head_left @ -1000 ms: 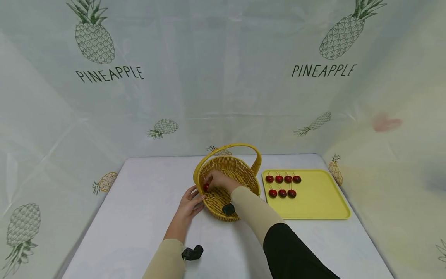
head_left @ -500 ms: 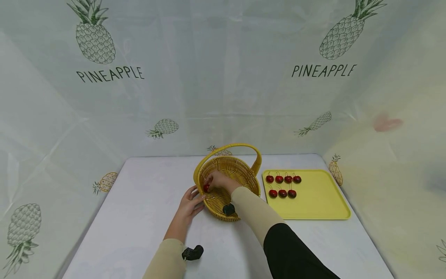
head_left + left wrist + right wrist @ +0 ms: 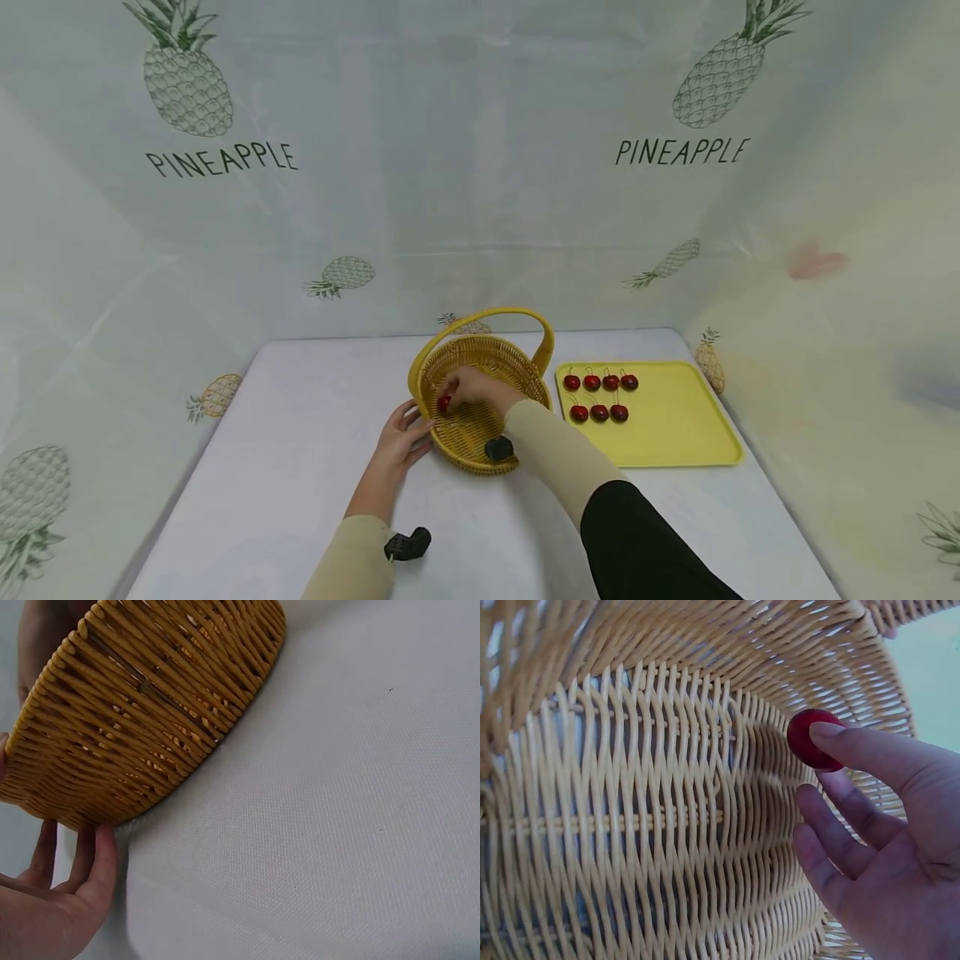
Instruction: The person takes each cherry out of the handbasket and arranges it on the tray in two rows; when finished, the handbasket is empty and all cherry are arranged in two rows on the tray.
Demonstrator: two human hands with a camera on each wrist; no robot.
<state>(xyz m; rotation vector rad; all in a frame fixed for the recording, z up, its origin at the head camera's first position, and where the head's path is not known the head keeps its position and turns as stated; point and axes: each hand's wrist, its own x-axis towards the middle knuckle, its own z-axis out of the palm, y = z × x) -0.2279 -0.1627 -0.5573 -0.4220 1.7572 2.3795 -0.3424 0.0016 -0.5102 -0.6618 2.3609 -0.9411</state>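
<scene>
A yellow-brown wicker basket (image 3: 480, 437) with an arched handle stands slightly tilted at the table's middle. My left hand (image 3: 401, 437) holds its left side; in the left wrist view the thumb shows at the rim and fingertips (image 3: 105, 840) touch the woven wall lower down. Inside the basket, my right hand (image 3: 472, 387) pinches a dark red cherry (image 3: 810, 739) between thumb and forefinger, near the left inner wall. The other fingers of that hand are loosely bent, next to the weave. No other cherry shows in the visible part of the basket.
To the right of the basket lies a yellow tray (image 3: 675, 425) with several cherries (image 3: 600, 382) in two rows at its left end. A white table (image 3: 300, 400) carries both. Behind it hangs a pale sheet (image 3: 450, 167) printed with pineapples.
The head view has shifted a little, so the whole scene sits slightly farther left. Both hands, the cherry and the basket keep the same places relative to each other.
</scene>
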